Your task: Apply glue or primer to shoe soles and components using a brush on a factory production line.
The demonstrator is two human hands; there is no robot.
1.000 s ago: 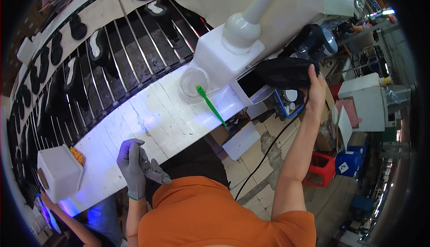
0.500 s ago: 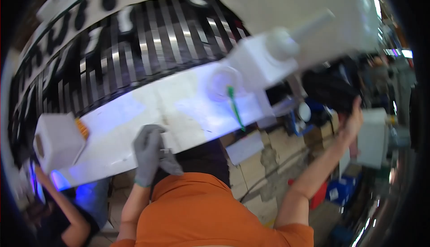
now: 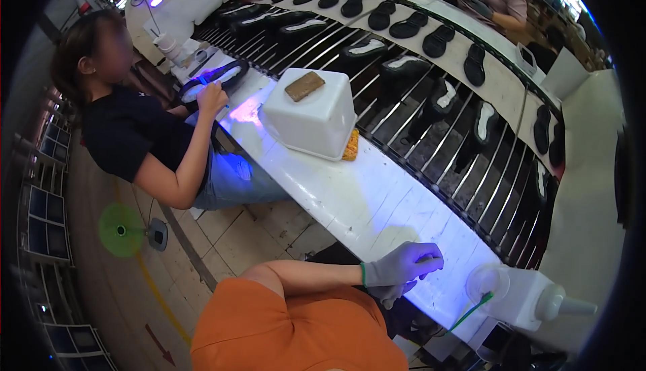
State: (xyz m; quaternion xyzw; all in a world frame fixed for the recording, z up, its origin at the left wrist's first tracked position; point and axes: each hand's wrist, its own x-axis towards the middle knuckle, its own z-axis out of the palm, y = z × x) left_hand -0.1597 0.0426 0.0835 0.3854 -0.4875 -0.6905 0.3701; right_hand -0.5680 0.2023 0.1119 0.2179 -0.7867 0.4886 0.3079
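My left hand (image 3: pixel 405 265), in a grey glove, hovers at the near edge of the white worktable (image 3: pixel 323 199). Its fingers curl loosely, apart from the thumb, with nothing visible in them. My right hand is out of the picture. To the right of the left hand stand a clear round container (image 3: pixel 486 282) with a green-handled brush (image 3: pixel 471 312) in it, and a white squeeze bottle (image 3: pixel 538 300) with a pointed nozzle. A dark object (image 3: pixel 531 356), too unclear to name, shows at the lower right edge.
A white plastic bin (image 3: pixel 306 119) sits upside down with a brown block (image 3: pixel 305 86) on top. Behind the table runs a roller conveyor (image 3: pixel 431 142) carrying black shoes (image 3: pixel 434 98). At left, a co-worker (image 3: pixel 155 129) holds a shoe (image 3: pixel 215 82). A green fan (image 3: pixel 121 230) stands on the floor.
My view has swung left, bringing the co-worker and the bin fully in. My bare right hand, earlier at a dark object on the right, has left the picture. My left hand now reaches over the table.
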